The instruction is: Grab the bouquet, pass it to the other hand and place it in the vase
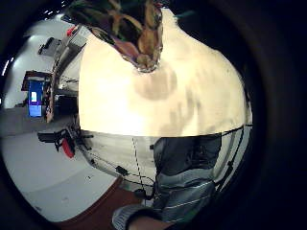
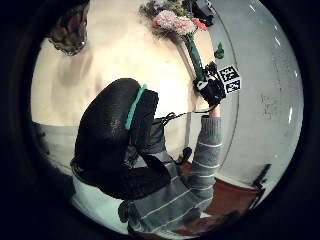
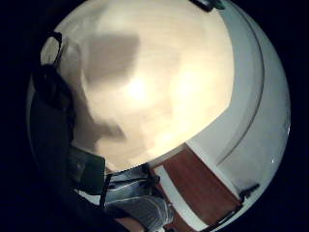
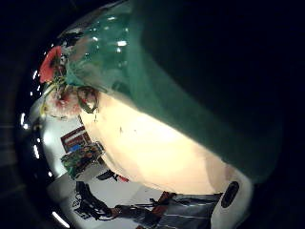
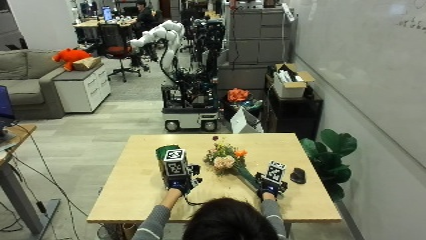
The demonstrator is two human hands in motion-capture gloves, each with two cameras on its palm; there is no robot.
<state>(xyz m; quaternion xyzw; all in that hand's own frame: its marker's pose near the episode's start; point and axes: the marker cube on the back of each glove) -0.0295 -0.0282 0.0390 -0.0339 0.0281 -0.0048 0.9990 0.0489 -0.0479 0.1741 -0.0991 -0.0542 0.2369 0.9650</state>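
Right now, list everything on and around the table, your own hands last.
bouquet: one, pink, orange and green flowers on a green wrapped stem, over the table's middle, stem held by the right hand.
vase: one, dark green, on the table just beyond the left hand.
small object: one, black, near the table's right edge.
table: one, light wood.
potted plant: one, green, right of the table.
left hand: black glove, near the vase.
right hand: black glove, gripping the bouquet's stem.

The left hand [image 5: 177,185] hides most of the vase [image 5: 164,151]; its fingers cannot be seen.
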